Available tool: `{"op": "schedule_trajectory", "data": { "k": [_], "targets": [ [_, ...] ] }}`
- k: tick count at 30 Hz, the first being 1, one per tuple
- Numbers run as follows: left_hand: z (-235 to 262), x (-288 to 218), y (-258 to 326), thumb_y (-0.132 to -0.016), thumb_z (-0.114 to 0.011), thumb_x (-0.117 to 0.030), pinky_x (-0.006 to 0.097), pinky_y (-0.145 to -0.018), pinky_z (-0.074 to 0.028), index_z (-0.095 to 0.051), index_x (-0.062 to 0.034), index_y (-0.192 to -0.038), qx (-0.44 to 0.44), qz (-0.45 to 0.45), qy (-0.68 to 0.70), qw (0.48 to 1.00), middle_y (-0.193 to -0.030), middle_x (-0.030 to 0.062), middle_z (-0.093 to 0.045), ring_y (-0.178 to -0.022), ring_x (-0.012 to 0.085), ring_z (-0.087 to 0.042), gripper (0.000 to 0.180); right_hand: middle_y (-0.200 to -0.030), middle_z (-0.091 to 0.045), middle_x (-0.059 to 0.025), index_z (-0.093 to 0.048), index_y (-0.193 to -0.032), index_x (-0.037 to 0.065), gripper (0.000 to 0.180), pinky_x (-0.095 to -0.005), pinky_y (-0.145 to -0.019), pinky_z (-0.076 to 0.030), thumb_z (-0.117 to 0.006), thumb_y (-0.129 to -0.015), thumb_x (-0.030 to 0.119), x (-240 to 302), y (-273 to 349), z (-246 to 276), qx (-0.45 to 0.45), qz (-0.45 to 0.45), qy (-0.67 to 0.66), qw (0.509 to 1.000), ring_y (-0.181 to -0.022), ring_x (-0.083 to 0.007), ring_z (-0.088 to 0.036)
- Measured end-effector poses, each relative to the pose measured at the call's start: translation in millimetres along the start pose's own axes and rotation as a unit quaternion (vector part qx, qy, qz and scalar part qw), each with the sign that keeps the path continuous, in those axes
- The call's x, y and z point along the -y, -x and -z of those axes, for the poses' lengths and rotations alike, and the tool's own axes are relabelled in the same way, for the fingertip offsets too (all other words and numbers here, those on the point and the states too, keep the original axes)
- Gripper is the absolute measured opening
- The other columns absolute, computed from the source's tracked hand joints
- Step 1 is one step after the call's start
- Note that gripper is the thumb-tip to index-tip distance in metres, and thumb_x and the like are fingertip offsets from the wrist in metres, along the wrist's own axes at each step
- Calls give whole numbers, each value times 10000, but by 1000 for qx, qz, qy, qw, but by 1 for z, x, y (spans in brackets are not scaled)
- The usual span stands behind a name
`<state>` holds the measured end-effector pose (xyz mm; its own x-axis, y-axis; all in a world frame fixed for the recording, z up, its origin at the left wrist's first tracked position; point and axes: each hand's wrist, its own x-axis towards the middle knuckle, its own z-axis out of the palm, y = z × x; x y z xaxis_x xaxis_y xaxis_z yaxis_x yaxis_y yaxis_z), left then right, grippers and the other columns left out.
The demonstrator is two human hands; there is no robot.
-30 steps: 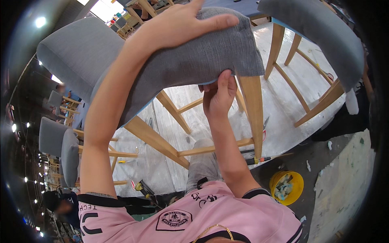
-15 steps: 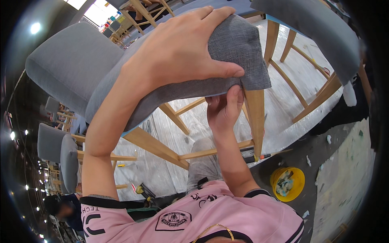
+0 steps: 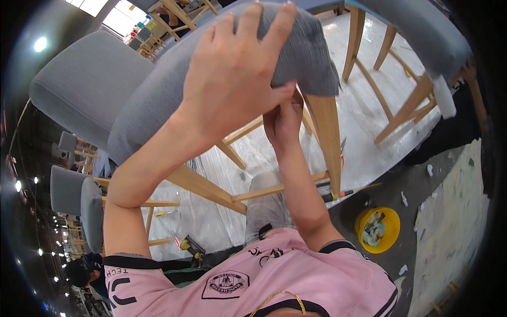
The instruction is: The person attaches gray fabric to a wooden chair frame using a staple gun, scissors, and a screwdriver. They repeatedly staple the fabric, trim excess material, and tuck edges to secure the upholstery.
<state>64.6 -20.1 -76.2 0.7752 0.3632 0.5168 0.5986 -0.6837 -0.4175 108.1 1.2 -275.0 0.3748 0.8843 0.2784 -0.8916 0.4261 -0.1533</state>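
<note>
A chair with a grey fabric seat (image 3: pixel 306 58) and light wooden legs (image 3: pixel 325 137) stands before me. My left hand (image 3: pixel 232 79) lies over the top of the seat with its fingers spread, its thumb reaching down to the front edge near the corner. Under that edge, my right hand (image 3: pixel 285 120) comes up from below with curled fingers. It pinches the lower edge of the fabric cover beside the left thumb; the fingertips are partly hidden. A loose flap of the cover (image 3: pixel 323 84) hangs over the top of the front leg.
Other grey chairs stand at the left (image 3: pixel 90 79) and right (image 3: pixel 417 39). A staple gun (image 3: pixel 191 246) and an orange-handled tool (image 3: pixel 343 194) lie below. A yellow bucket (image 3: pixel 393 230) holds scraps. A person (image 3: pixel 79 272) is at the lower left; another's arm (image 3: pixel 473 87) shows at right.
My left hand has shifted and turned, its fingers now spread wider over the seat. My right hand has moved up and slightly left along the edge. The seat has tilted a little.
</note>
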Motion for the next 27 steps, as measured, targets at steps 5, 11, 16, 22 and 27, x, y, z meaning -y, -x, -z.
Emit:
{"op": "schedule_trajectory", "data": {
  "k": [5, 11, 16, 22, 27],
  "targets": [
    [9, -7, -4, -680, -875, -289, 489, -982, -488, -456, -7, -1474, 21, -28, -63, 997, -1316, 255, -547, -1172, 403, -581, 941, -929, -677, -45, -676, -1069, 1, 262, -305, -702, -520, -635, -1029, 257, 37, 91, 59, 108, -267, 270, 919, -784, -133, -625],
    [9, -5, -2, -728, -866, -322, 491, -991, -480, -397, -31, -1514, 52, 4, -86, 995, -1348, 252, -523, -1188, 410, -566, 960, -947, -714, -35, -718, -1092, 18, 340, -289, -679, -555, -679, -1005, 345, 124, 277, 209, 19, -647, 353, 676, -809, -114, -676],
    [5, -5, 0, -753, -861, -352, 511, -1006, -467, -332, -62, -1552, 42, 12, -86, 995, -1343, 244, -515, -1199, 421, -554, 1002, -942, -704, -22, -662, -1207, 50, 366, -280, -680, -561, -728, -958, 310, 146, 378, 380, -321, -506, 406, 690, -794, -124, -683],
    [4, -11, -1, -763, -857, -344, 521, -1013, -452, -315, -69, -1558, 32, 5, -88, 996, -1349, 238, -505, -1216, 425, -536, 1001, -925, -653, -44, -638, -1093, -3, 413, -293, -711, -512, -820, -887, 305, 91, 343, 412, -476, -363, 357, 718, -786, -131, -635],
    [-3, -10, 1, -764, -853, -328, 509, -1031, -434, -314, -55, -1556, 12, -1, -106, 994, -1383, 245, -492, -1228, 408, -522, 996, -903, -664, -62, -663, -1049, -1, 338, -324, -597, -499, -832, -877, 237, 76, 335, 412, -536, -296, 398, 682, -695, -168, -638]
  ]
}}
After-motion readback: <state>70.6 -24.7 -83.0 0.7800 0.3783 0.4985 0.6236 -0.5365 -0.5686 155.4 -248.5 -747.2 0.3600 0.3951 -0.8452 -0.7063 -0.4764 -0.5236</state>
